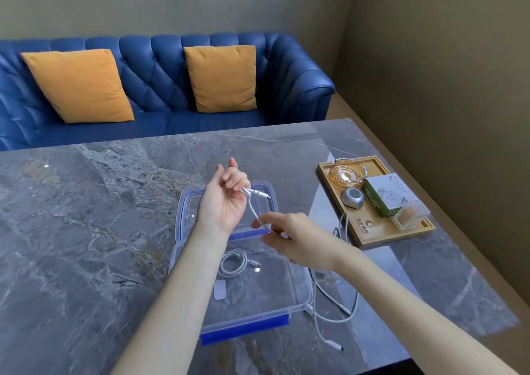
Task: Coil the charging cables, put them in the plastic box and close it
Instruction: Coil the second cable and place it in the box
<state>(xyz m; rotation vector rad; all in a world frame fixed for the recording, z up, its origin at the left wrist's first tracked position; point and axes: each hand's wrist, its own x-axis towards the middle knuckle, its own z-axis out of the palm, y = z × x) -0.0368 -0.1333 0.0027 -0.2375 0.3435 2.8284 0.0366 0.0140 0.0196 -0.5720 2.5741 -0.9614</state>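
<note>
Grey marble counter (86, 217) lies bare to the left, its right edge crowded by a wooden tray (381, 231). The clear plastic box (298, 283) sits open at centre, one coiled white cable (233, 264) inside. Above it the left hand (226, 197) grips a white charging cable (252, 207) by its plug end, while the right hand (292, 238) pinches the same cable lower down.

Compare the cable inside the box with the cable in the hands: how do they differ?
The cable in the box is coiled; the held cable is mostly loose, trailing onto the table. The first lies untouched in the plastic box; the second is pinched by the left hand and right hand. Both are white.
</note>
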